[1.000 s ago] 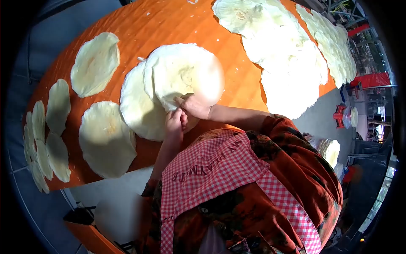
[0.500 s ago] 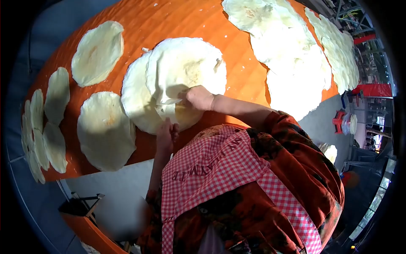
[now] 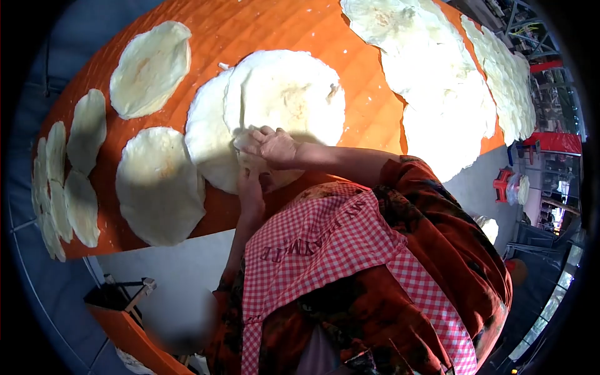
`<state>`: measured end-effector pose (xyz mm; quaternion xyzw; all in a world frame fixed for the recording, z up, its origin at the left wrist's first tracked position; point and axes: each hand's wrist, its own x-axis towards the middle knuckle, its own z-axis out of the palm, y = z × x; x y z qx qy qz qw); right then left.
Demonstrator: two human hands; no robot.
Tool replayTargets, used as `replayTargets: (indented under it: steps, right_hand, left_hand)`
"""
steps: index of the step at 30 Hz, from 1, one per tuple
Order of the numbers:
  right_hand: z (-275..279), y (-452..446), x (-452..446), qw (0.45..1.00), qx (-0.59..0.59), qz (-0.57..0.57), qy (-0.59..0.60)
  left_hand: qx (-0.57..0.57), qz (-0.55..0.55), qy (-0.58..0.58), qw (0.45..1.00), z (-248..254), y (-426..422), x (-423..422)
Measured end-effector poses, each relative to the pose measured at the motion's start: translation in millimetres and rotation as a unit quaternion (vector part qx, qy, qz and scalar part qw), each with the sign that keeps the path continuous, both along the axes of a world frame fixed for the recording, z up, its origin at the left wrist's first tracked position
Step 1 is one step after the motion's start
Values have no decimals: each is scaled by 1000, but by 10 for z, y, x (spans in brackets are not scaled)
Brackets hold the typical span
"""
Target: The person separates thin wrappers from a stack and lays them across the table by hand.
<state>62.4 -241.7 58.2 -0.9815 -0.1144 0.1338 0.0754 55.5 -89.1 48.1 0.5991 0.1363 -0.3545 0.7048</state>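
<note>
A pile of thin, pale flatbreads (image 3: 287, 87) lies in the middle of the orange table, its round sheets overlapping. At the near edge of the pile, my right hand (image 3: 275, 148) has curled fingers on a lifted flap of the top flatbread. Just below it, my left hand (image 3: 251, 187) pinches the edge of the same sheet. The fingertips of both hands are partly hidden by dough and shadow. One more flatbread (image 3: 159, 187) lies left of the hands.
Several single flatbreads (image 3: 150, 70) lie on the left of the orange table (image 3: 369, 119). A large overlapping spread of them (image 3: 437, 94) covers the right, with another row (image 3: 500, 81) beyond. A red stool (image 3: 501, 182) stands on the floor at right.
My hands were close together at the sheet's edge, then moved apart with a strip of dough between them. Now my right hand is turned over, nearer my left, on the flap. The view has shifted slightly.
</note>
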Motion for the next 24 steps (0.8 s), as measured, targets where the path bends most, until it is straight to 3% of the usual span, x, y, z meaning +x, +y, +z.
replayTargets:
  steps: [3, 6, 13, 18, 21, 23, 24]
  right_hand:
    - [-241, 53, -31, 996, 35, -24, -77]
    - [-274, 59, -81, 989, 62, -37, -131]
    - [-229, -13, -63, 981, 97, -6, -167]
    - [-309, -37, -2, 977, 153, 12, -150]
    - [-412, -91, 19, 960, 196, -8, -198]
    - [-518, -67, 32, 952, 249, -62, -164]
    - [-519, -137, 49, 952, 195, 34, -234]
  left_hand:
    - [25, 96, -70, 993, -12, -118, 65]
    - [85, 131, -9, 988, 142, -172, 81]
    - [48, 53, 11, 997, -306, -45, 183]
    - [37, 45, -1, 998, -318, -75, 229]
    - [71, -6, -41, 997, -288, -93, 290]
    - [134, -44, -164, 976, -681, -14, 377]
    - [165, -61, -224, 959, -663, -33, 395]
